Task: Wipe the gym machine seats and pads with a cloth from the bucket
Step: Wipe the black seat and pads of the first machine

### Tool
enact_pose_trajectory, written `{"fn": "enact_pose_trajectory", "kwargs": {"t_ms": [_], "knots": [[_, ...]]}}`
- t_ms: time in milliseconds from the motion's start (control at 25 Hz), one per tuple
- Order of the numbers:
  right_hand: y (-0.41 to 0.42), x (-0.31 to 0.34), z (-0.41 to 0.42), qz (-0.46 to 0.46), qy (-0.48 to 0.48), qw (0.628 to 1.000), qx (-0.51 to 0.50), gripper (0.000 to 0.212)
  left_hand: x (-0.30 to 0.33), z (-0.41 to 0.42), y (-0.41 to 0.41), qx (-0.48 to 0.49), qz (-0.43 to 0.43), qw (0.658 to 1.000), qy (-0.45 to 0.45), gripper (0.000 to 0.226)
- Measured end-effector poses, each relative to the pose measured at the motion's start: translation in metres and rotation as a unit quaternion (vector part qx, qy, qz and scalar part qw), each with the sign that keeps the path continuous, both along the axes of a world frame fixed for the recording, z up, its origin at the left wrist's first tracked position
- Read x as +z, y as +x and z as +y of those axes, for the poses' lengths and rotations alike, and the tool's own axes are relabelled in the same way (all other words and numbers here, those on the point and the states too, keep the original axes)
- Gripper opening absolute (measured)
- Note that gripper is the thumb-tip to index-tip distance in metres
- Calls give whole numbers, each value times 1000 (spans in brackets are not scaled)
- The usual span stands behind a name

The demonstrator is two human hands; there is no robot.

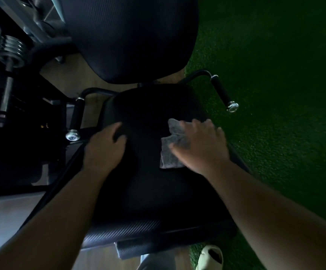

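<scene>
Black padded seat [150, 191], matt, with a fine woven, carbon-like texture showing on the front edge. Backrest pad [131, 36] in the same dark, finely ribbed covering. Grey cloth [170, 152], soft and fuzzy, speckled like microfibre. Side handles [221, 92] sleeved in matt black foam or rubber, capped with shiny chrome ends. Weight plates [12, 49] of dull grey metal on a steel bar. Green artificial turf [275, 75], rough and nubby. Wood-look floor [92, 78], smooth.
</scene>
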State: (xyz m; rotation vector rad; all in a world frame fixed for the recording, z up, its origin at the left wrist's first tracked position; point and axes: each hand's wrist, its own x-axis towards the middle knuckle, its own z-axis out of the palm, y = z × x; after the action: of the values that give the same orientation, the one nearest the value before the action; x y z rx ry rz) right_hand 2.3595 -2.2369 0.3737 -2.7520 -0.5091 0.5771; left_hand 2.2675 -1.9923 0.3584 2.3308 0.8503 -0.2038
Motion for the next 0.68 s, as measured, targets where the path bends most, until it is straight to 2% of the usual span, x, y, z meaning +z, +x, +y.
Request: {"fn": "enact_pose_trajectory", "kwargs": {"t_ms": [40,80,120,200,280,320,440,560,600,680], "knots": [[0,-7,21,48,-85,995,33,84,-15,20,-12,-15,99,992,80,59],[-2,-14,41,75,-132,988,26,87,-26,30,-19,-32,151,982,109,66],[-7,-22,56,85,-147,985,12,85,-35,32,-22,-40,162,980,108,69],[-27,-28,61,45,-110,991,60,73,-42,29,-19,-43,134,985,99,71],[-52,-21,31,0,-57,985,163,64,-41,29,-19,-34,119,988,93,72],[-54,-17,6,-11,-44,984,175,63,-41,30,-19,-36,126,987,96,72],[-3,-30,-37,-34,-120,987,97,67,-41,41,-8,-36,150,985,73,75],[59,-55,20,-13,-128,990,-50,61,-44,48,15,-13,131,991,33,75],[59,-59,54,-8,-122,992,-39,59,-45,49,18,-11,127,991,39,74],[32,-60,97,-23,-96,992,82,56,-47,48,17,-17,120,990,64,73]]}}
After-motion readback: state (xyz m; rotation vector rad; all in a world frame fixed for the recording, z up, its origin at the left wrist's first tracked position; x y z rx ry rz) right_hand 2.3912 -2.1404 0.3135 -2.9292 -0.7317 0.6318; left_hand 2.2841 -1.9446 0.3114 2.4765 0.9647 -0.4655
